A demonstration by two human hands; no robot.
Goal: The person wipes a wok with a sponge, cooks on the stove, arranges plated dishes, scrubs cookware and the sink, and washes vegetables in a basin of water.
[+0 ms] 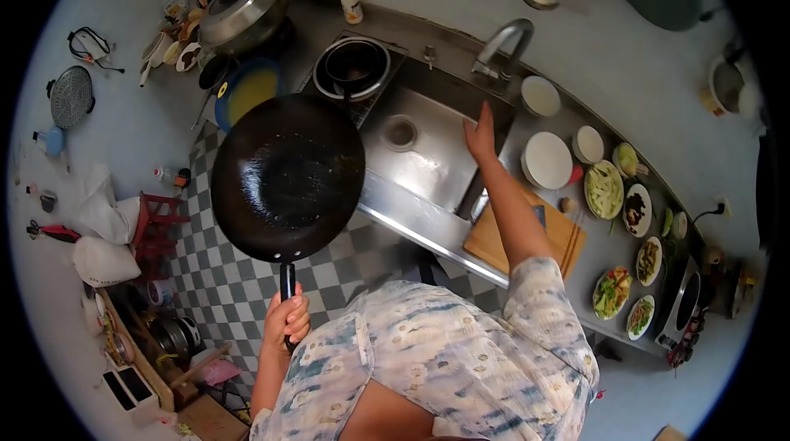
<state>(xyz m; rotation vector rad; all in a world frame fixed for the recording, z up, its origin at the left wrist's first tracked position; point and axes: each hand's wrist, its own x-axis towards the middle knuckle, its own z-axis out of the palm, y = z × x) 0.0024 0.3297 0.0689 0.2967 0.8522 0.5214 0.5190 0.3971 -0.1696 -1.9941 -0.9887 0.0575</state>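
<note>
My left hand (285, 319) is wrapped round the black handle of a dark wok (288, 178). The wok is held out over the checkered floor, left of the sink, and its inside shines as if wet. My right hand (480, 135) reaches over the right side of the steel sink (424, 165), just below the faucet (503, 50). Its fingers are stretched out and hold nothing. Beneath my right forearm lies a wooden cutting board (506, 235), with a dark blade partly hidden on it.
White bowls (546, 160) and plates of cut vegetables (605, 190) line the right counter up to a cooktop (685, 305). Left of the sink are a small dark pan (354, 60) on a rack, a blue basin (253, 91) and a large lidded pot (245, 17). A red stool (160, 223) stands at left.
</note>
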